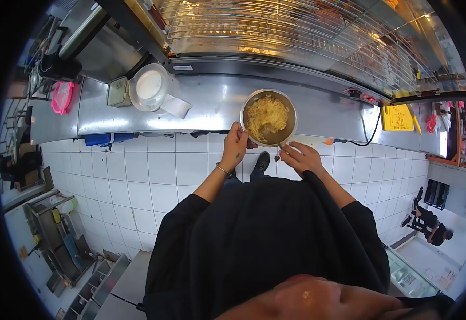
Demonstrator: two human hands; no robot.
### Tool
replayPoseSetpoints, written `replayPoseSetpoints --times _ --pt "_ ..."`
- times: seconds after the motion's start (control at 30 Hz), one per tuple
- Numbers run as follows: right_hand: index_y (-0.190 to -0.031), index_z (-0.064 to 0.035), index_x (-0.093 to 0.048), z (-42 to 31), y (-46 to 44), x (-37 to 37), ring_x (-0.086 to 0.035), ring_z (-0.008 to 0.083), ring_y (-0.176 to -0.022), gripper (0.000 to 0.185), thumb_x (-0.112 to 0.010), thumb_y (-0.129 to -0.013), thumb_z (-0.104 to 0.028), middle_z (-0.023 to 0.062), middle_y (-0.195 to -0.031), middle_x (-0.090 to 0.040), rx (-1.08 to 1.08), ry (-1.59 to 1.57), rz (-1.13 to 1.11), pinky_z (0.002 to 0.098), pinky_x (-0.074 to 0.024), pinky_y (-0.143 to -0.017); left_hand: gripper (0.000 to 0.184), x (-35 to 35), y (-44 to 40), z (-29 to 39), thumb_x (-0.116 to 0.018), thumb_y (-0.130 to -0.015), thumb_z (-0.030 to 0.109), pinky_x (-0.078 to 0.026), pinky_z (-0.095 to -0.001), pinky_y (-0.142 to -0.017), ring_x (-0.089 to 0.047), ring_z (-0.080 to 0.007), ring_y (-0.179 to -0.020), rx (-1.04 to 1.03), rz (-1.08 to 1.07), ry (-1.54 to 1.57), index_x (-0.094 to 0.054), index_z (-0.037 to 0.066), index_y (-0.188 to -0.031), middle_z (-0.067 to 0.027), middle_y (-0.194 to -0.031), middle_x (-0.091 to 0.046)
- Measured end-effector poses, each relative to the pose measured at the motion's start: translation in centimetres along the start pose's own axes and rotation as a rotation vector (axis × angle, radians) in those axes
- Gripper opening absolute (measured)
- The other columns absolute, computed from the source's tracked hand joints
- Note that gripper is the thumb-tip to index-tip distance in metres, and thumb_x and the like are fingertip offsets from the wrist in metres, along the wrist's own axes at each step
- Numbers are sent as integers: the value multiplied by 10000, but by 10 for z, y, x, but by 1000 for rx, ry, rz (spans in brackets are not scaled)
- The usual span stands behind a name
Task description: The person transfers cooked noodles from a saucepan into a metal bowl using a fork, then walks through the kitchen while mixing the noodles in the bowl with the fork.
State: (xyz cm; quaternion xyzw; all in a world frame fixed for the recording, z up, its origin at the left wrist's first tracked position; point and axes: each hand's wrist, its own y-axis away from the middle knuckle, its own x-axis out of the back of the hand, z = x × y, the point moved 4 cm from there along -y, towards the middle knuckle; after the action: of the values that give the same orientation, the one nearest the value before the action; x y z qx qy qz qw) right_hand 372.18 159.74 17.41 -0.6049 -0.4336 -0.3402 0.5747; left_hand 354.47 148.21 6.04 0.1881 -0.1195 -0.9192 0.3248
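Note:
A round metal bowl [294,114] stands at the front edge of the steel counter, holding yellow, noodle-like shredded food [266,114]. My left hand [235,143] grips the bowl's rim on its near left side, thumb at the edge and fingers partly hidden beneath. At the near right of the rim is my right hand [303,158], fingers bent around a thin handle [281,145] that crosses the rim. What the far end of this handle looks like is hidden in the food.
Left on the steel counter [211,96] are a clear round container with white contents [149,85], a square tub [118,92] and a pink basket [62,97]. A lit wire-rack display [275,32] runs behind. Rightward lies a yellow board [398,117]. A person [433,226] sits far right.

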Motion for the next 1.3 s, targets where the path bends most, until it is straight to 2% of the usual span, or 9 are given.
replayPoseSetpoints --times 0.2,0.3,0.4,0.7,0.8,0.93,1.03,1.17,1.3 --pt "-1030 -47 -628 32 -11 -5 -650 255 -961 243 -660 -795 -98 93 -1015 -678 -124 -60 82 329 -561 -696 80 0 -2 2 -422 -989 53 -627 -302 -610 -699 -205 -648 -11 -1 -4 -352 23 -964 -122 -767 -626" --pt "-983 -3 -626 32 -8 -14 -662 284 -885 107 -633 -904 -75 133 -940 -674 -390 -322 186 325 -557 -745 80 -8 -1 8 -414 -1002 60 -627 -302 -630 -701 -196 -673 -26 -32 41 -353 19 -971 -128 -802 -627" --pt "-1016 1 -595 36 7 -34 -664 265 -862 175 -525 -999 -159 144 -931 -658 -1055 -816 404 335 -569 -777 76 -27 3 22 -402 -1011 65 -629 -306 -659 -704 -186 -710 -63 -60 75 -358 12 -979 -129 -829 -623" --pt "-1001 -31 -555 56 73 -85 -681 251 -807 218 -507 -1005 -243 138 -845 -657 -1648 -1812 864 406 -596 -778 94 -44 7 28 -416 -1015 84 -611 -292 -673 -697 -183 -744 -106 -168 -147 -366 5 -999 -144 -923 -612" --pt "-1017 -33 -556 67 80 -78 -682 249 -814 224 -508 -1006 -252 146 -861 -661 -1613 -1813 943 411 -596 -760 96 -42 7 25 -419 -1016 89 -605 -280 -664 -694 -177 -722 -98 -116 -67 -374 4 -1009 -136 -911 -617" --pt "-1062 -30 -567 90 66 -41 -677 222 -809 258 -522 -1007 -278 120 -864 -663 -1441 -1265 643 333 -576 -720 113 -34 8 24 -430 -1004 75 -602 -278 -619 -703 -186 -709 -96 -73 -56 -353 22 -940 -107 -797 -608" --pt "-1044 -28 -594 100 30 7 -670 184 -800 267 -526 -1011 -284 75 -869 -666 -1082 -817 452 295 -544 -677 110 -29 9 19 -426 -1008 83 -604 -277 -611 -706 -194 -706 -86 -58 -21 -356 22 -948 -108 -795 -613" --pt "-950 -24 -651 91 -6 59 -644 196 -721 133 -615 -949 -153 77 -859 -675 -597 -366 321 299 -487 -604 106 -26 10 15 -430 -1007 79 -603 -275 -598 -710 -204 -703 -57 -50 -15 -359 19 -958 -110 -796 -620" --pt "-928 -32 -656 56 -28 55 -628 253 -691 72 -635 -915 -100 103 -852 -666 -499 -283 345 343 -491 -609 104 -25 11 9 -437 -1004 68 -600 -275 -602 -711 -200 -706 -62 -56 -17 -361 19 -952 -118 -796 -633"
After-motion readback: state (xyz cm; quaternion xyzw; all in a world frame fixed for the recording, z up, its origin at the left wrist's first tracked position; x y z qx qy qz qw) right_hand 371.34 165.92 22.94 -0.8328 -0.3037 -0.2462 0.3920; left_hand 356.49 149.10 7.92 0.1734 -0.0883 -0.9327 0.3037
